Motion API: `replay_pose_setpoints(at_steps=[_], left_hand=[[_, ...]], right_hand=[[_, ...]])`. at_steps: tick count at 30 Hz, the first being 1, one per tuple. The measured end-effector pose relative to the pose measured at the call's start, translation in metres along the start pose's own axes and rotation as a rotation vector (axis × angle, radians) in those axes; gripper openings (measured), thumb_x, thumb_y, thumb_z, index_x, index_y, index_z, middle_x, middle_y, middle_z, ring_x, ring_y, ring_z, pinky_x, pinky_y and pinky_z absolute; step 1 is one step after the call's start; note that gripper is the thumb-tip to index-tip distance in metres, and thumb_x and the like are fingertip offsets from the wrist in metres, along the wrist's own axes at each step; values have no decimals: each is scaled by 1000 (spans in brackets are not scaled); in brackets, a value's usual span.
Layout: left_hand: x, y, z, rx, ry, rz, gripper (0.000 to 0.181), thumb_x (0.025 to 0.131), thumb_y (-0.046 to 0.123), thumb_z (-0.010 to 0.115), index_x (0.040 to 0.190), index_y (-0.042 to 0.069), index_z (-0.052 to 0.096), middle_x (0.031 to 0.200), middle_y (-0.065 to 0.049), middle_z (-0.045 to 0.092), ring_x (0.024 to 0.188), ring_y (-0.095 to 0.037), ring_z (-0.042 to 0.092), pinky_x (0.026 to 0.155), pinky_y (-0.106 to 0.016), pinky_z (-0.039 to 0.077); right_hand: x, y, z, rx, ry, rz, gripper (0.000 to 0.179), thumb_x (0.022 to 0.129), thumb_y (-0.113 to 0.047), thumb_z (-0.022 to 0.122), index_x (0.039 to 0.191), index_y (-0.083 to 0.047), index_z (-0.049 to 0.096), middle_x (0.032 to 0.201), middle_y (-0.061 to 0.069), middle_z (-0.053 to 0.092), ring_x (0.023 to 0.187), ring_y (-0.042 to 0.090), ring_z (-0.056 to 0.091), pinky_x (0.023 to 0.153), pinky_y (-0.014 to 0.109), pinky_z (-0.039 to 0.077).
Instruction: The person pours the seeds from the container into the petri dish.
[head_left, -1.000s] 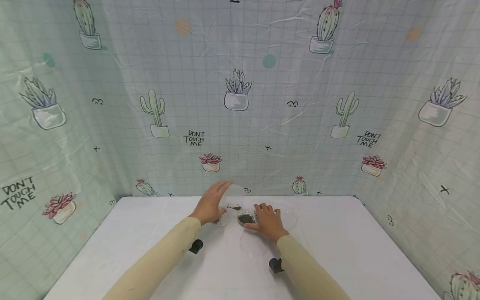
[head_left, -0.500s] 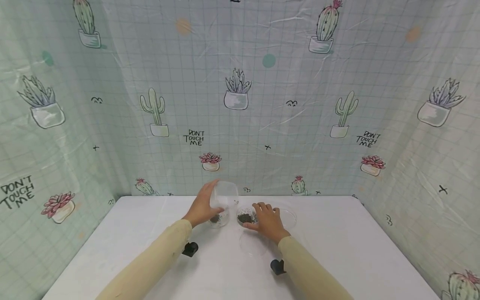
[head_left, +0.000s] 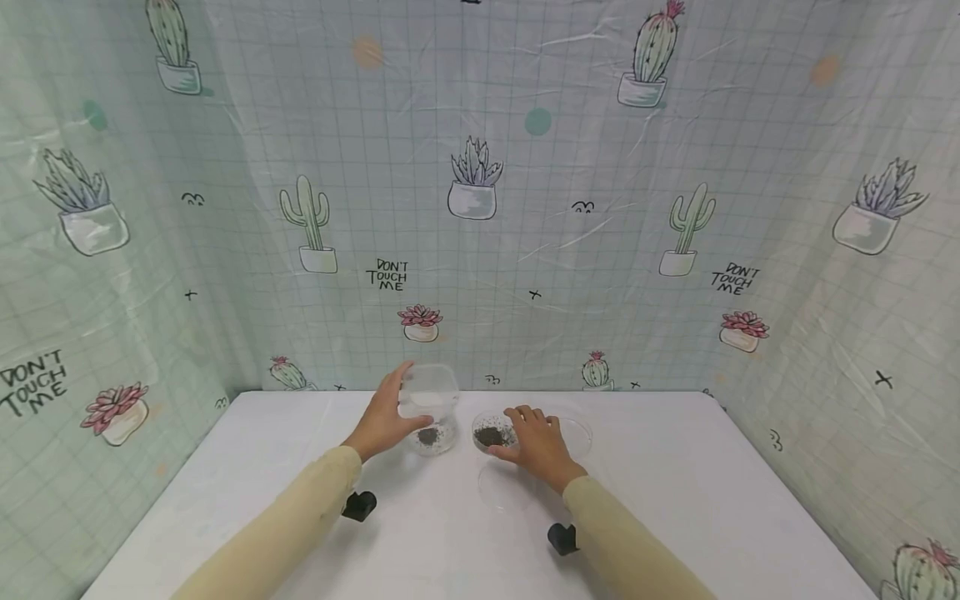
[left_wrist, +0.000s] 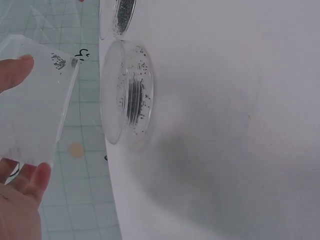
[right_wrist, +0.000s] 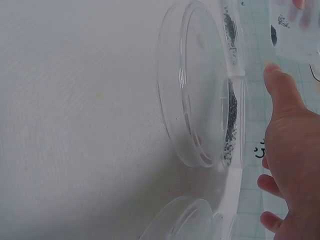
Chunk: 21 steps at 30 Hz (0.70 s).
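My left hand [head_left: 381, 421] grips a translucent plastic container [head_left: 431, 385], thumb on one side and fingers on the other. The container is tilted on its side in the air, and dark grains cling near one corner in the left wrist view. Just below it stands a clear petri dish [left_wrist: 114, 60] with a small heap of dark grains. To its right is a second petri dish [head_left: 475, 432], also bearing dark grains. My right hand [head_left: 538, 446] is at that dish's right side, fingers loosely bent and thumb stretched out; in the right wrist view the thumb appears apart from the dish.
Two clear round dishes or lids lie near my right hand, one in front [head_left: 504, 507] and one behind to the right [head_left: 588, 437]. A patterned curtain [head_left: 480, 250] encloses the white table [head_left: 450, 542] at the back and sides.
My left hand has moved left with the container, from beside the right grain dish to above the left one. Its grain heap now shows more fully. The right hand stays almost still.
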<state>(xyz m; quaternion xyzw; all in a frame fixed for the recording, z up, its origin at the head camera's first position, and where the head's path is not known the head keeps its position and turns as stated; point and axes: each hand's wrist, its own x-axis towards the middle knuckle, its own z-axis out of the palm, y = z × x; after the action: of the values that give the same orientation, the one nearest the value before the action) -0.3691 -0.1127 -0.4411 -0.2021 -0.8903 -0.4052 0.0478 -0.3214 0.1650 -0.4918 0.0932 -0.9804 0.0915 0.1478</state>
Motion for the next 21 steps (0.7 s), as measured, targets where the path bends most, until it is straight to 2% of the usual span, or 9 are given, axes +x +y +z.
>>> replay_pose_setpoints(at_steps=[5, 14, 21], left_hand=[[-5, -7, -4, -13, -6, -25, 98, 79, 29, 80, 154, 17, 17, 154, -14, 30, 140, -36, 36, 107, -51, 44], [-14, -17, -10, -30, 2, -71, 98, 79, 27, 80, 153, 16, 16, 152, -16, 31, 135, -37, 40, 105, -51, 46], [-21, -25, -15, -44, 8, -91, 98, 79, 27, 80, 153, 12, 17, 151, -19, 31, 133, -39, 40, 104, -51, 46]], right_hand=[[-4, 2, -3, 5, -11, -22, 74, 80, -63, 66, 133, -13, 53, 129, 9, 57, 118, 28, 54, 94, 53, 44], [-9, 1, -9, 19, -57, -12, 74, 79, -61, 67, 133, -12, 53, 131, 10, 57, 121, 29, 53, 97, 55, 42], [-12, 1, -10, 42, -39, -33, 71, 79, -59, 69, 131, -13, 54, 128, 10, 58, 119, 29, 54, 96, 55, 43]])
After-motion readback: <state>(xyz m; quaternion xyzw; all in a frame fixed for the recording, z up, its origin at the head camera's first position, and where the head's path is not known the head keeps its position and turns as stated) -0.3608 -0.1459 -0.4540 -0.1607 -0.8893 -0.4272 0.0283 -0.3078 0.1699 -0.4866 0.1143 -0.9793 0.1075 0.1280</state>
